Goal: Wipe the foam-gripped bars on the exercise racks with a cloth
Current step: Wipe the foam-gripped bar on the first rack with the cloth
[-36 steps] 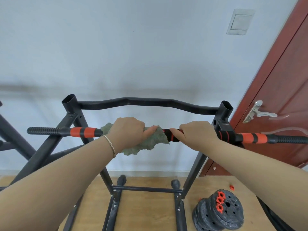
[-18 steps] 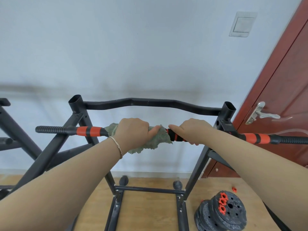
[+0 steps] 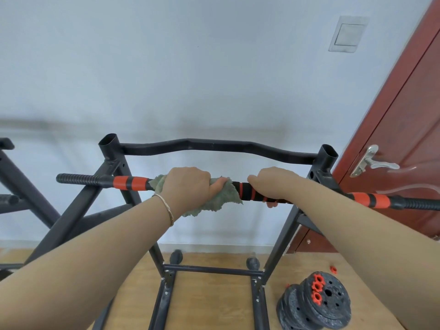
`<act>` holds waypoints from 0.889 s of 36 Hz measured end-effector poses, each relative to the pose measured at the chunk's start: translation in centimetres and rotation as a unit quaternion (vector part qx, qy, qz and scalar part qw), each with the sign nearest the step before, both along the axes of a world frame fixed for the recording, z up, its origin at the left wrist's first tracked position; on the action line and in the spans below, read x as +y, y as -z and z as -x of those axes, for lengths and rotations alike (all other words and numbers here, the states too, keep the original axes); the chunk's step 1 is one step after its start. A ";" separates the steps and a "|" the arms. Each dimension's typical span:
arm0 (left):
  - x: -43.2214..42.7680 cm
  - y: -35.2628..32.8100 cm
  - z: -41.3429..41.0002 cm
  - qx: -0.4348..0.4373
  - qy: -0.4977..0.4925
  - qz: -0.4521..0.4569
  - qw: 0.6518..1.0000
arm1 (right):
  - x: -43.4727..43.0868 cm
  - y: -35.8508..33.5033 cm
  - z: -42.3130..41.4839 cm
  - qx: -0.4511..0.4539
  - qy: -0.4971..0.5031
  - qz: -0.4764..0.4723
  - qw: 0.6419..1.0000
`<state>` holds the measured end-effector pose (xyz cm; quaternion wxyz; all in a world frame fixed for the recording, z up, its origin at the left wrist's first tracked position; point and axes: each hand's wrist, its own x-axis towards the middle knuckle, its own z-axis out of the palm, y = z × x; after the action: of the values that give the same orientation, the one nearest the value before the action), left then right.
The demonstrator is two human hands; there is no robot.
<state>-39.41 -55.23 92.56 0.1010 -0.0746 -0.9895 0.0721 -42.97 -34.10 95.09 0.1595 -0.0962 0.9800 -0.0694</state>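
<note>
Little has changed over the last second. Your left hand (image 3: 188, 186) still has its fingers curled over the crumpled grey-green cloth (image 3: 214, 203), holding it wrapped round the long black bar with orange foam bands (image 3: 129, 183). The cloth sits on the bar's middle stretch, just right of the left orange bands, and its loose edge hangs below the bar. Your right hand (image 3: 273, 184) still clasps the bar on the cloth's right, with the thumb showing under the bar, and holds it steady on the black steel rack (image 3: 214, 145).

The cloth has shifted only slightly along the bar. A little more of the black foam with thin orange stripes now shows between your hands, and a tuft of cloth now shows on the far side of your left hand. That looks like a short rubbing stroke rather than a long sweep, so the work is probably still on the bar's centre.

The striped foam under your right hand will need that hand to move aside before the cloth can reach it. The orange bands and ribbed black ends further out along the bar on both sides still lie outside the cloth's reach.
</note>
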 end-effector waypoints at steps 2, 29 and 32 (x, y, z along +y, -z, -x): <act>0.0 0.1 0.0 0.006 -0.005 0.003 1.000 | -0.8 0.0 0.0 -0.008 0.029 0.011 0.999; -1.5 -0.8 0.5 -0.046 0.014 0.028 0.998 | 1.5 -1.0 2.7 -0.178 -0.060 0.081 0.979; -1.7 -0.4 0.6 -0.040 0.012 0.009 0.999 | 1.6 -0.2 2.1 -0.096 -0.094 0.061 0.989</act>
<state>-40.05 -56.98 92.99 0.0616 -0.0899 -0.9911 0.0764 -45.06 -32.55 95.29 0.2522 -0.1903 0.9409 -0.1223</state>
